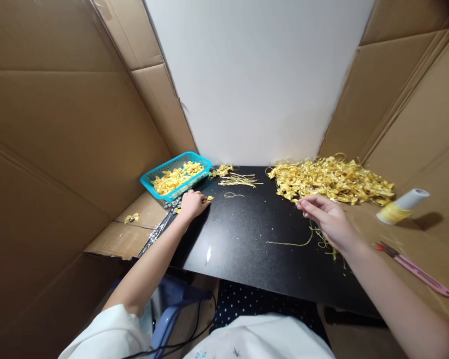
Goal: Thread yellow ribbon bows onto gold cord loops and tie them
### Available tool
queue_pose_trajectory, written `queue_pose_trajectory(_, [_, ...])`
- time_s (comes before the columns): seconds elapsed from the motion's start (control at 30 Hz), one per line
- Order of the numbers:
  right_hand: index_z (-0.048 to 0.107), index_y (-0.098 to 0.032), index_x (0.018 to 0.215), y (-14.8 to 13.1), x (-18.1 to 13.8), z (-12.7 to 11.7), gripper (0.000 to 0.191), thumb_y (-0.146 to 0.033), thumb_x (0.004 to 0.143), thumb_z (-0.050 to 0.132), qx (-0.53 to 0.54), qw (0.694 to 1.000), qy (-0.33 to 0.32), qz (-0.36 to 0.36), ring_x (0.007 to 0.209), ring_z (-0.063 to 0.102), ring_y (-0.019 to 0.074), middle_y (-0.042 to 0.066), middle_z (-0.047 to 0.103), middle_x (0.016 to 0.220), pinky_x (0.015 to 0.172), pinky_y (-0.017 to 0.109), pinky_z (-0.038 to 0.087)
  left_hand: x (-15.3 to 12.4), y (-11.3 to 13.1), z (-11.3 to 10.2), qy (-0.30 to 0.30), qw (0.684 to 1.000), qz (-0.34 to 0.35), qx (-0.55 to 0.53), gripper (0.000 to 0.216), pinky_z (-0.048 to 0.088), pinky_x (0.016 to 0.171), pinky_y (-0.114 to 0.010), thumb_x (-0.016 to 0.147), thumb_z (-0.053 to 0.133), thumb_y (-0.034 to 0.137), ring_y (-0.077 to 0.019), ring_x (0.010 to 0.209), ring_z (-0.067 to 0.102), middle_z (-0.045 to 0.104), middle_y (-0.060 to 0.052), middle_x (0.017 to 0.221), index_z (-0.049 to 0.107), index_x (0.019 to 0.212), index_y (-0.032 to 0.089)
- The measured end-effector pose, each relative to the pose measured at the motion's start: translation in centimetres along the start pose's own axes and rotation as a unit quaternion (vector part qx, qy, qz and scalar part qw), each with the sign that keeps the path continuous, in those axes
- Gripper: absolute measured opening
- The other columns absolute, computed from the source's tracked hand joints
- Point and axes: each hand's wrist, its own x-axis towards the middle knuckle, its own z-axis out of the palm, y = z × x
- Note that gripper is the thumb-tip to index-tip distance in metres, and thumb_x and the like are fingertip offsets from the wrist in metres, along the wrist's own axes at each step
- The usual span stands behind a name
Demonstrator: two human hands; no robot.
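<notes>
White shirt cloth [258, 341] lies nearest, over our lap, well to the near side of the turquoise basket [206, 167]. Our left hand [193, 203] is beside that basket's near right corner, its fingers at a yellow bow [210, 198] on the bench [232, 234]; we cannot tell whether they have closed on it. Our right hand [331, 222], well right of the basket, pinches what looks like a small bead [298, 204] between thumb and finger. Thin cord [290, 244] runs out below it; whether we hold its end is unclear.

Farther out, loose yellow strips [241, 180] lie right of the basket, then a heaped pile of bows [333, 179], and beyond it a thread spool [402, 208] and pink tool [419, 270].

We judge the step in hand to be taking up one bow while keeping the bead ready. That next move calls for a light fingertip grip, clear of the cord.
</notes>
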Motion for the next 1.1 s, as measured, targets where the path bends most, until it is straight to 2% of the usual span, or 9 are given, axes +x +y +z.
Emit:
queue_pose_trajectory(0.1, [0.070, -0.018, 0.074, 0.8, 0.5, 0.6, 0.043, -0.056, 0.058, 0.080, -0.024, 0.999, -0.027, 0.012, 0.070, 0.060, 0.0142, 0.004, 0.068, 0.074, 0.060, 0.024, 0.047, 0.9, 1.1, 0.0, 0.004, 0.999, 0.006, -0.035, 0.025, 0.039, 0.079, -0.040, 0.081, 0.056, 0.031, -0.0315, 0.092, 0.057, 0.073, -0.014, 0.088, 0.075, 0.074, 0.017])
queue_pose_trajectory(0.23, [0.069, -0.018, 0.073, 2.4, 1.2, 2.2, 0.037, -0.053, 0.065, 0.075, -0.062, 0.996, -0.063, 0.005, 0.065, 0.057, 0.0145, 0.003, 0.065, 0.068, 0.063, 0.028, 0.047, 1.6, 5.4, 0.6, 0.012, 0.988, 0.039, -0.151, 0.029, 0.044, 0.081, -0.034, 0.086, 0.052, 0.038, -0.0229, 0.089, 0.062, 0.073, -0.009, 0.099, 0.073, 0.086, 0.018])
queue_pose_trajectory(0.37, [0.066, -0.019, 0.070, 4.7, 1.7, 3.9, 0.030, -0.048, 0.071, 0.070, -0.073, 0.995, -0.055, -0.032, 0.075, 0.061, 0.0176, 0.005, 0.066, 0.080, 0.068, 0.030, 0.049, 0.7, 12.5, 1.6, -0.118, 0.791, 0.012, -0.600, 0.037, 0.049, 0.072, -0.030, 0.077, 0.064, 0.051, -0.0185, 0.079, 0.064, 0.073, -0.008, 0.090, 0.068, 0.085, 0.015])
queue_pose_trajectory(0.43, [0.066, -0.019, 0.071, 5.8, 1.7, 4.5, 0.027, -0.046, 0.074, 0.067, -0.065, 0.996, -0.027, -0.047, 0.084, 0.062, 0.0193, 0.008, 0.066, 0.091, 0.067, 0.029, 0.050, -0.2, 15.6, 2.0, -0.174, 0.716, 0.009, -0.676, 0.037, 0.049, 0.067, -0.027, 0.073, 0.070, 0.050, -0.0152, 0.071, 0.063, 0.072, -0.007, 0.083, 0.065, 0.083, 0.015])
queue_pose_trajectory(0.53, [0.066, -0.018, 0.072, 7.1, 1.3, 4.7, 0.024, -0.042, 0.079, 0.064, -0.047, 0.997, -0.002, -0.052, 0.086, 0.063, 0.0190, 0.008, 0.065, 0.092, 0.067, 0.028, 0.051, -1.7, 18.5, 2.5, -0.198, 0.650, -0.015, -0.734, 0.034, 0.049, 0.062, -0.023, 0.068, 0.078, 0.041, -0.0105, 0.063, 0.059, 0.065, 0.000, 0.071, 0.061, 0.082, 0.015])
queue_pose_trajectory(0.63, [0.065, -0.018, 0.074, 7.5, 0.9, 4.7, 0.022, -0.039, 0.081, 0.063, -0.036, 0.998, -0.016, -0.045, 0.079, 0.063, 0.0172, 0.006, 0.066, 0.084, 0.069, 0.028, 0.053, -2.8, 19.3, 3.1, -0.182, 0.591, -0.044, -0.785, 0.036, 0.048, 0.057, -0.019, 0.064, 0.082, 0.031, -0.0081, 0.062, 0.057, 0.062, 0.003, 0.071, 0.051, 0.076, 0.017])
queue_pose_trajectory(0.73, [0.064, -0.018, 0.075, 7.3, 0.6, 4.7, 0.023, -0.040, 0.081, 0.065, -0.021, 0.999, -0.016, -0.026, 0.078, 0.064, 0.0172, 0.006, 0.067, 0.082, 0.072, 0.029, 0.054, -3.5, 18.9, 3.3, -0.179, 0.579, -0.051, -0.794, 0.036, 0.045, 0.052, -0.017, 0.064, 0.082, 0.025, -0.0071, 0.060, 0.055, 0.062, 0.003, 0.071, 0.048, 0.070, 0.017])
queue_pose_trajectory(0.87, [0.064, -0.019, 0.078, 7.2, 0.3, 4.5, 0.024, -0.043, 0.080, 0.067, 0.003, 0.999, 0.024, 0.024, 0.077, 0.065, 0.0174, 0.005, 0.068, 0.080, 0.073, 0.030, 0.055, -3.9, 18.4, 3.2, -0.189, 0.577, -0.089, -0.789, 0.025, 0.047, 0.055, -0.019, 0.063, 0.084, 0.026, -0.0091, 0.063, 0.058, 0.068, -0.001, 0.076, 0.063, 0.071, 0.015])
queue_pose_trajectory(1.1, [0.064, -0.018, 0.077, 7.5, -0.3, 4.2, 0.026, -0.043, 0.078, 0.069, 0.011, 0.997, 0.039, 0.061, 0.064, 0.063, 0.0146, 0.002, 0.065, 0.068, 0.062, 0.026, 0.055, -4.0, 18.1, 3.1, -0.247, 0.491, -0.186, -0.814, 0.024, 0.048, 0.071, -0.022, 0.060, 0.087, 0.027, -0.0106, 0.070, 0.062, 0.074, -0.004, 0.080, 0.077, 0.079, 0.017])
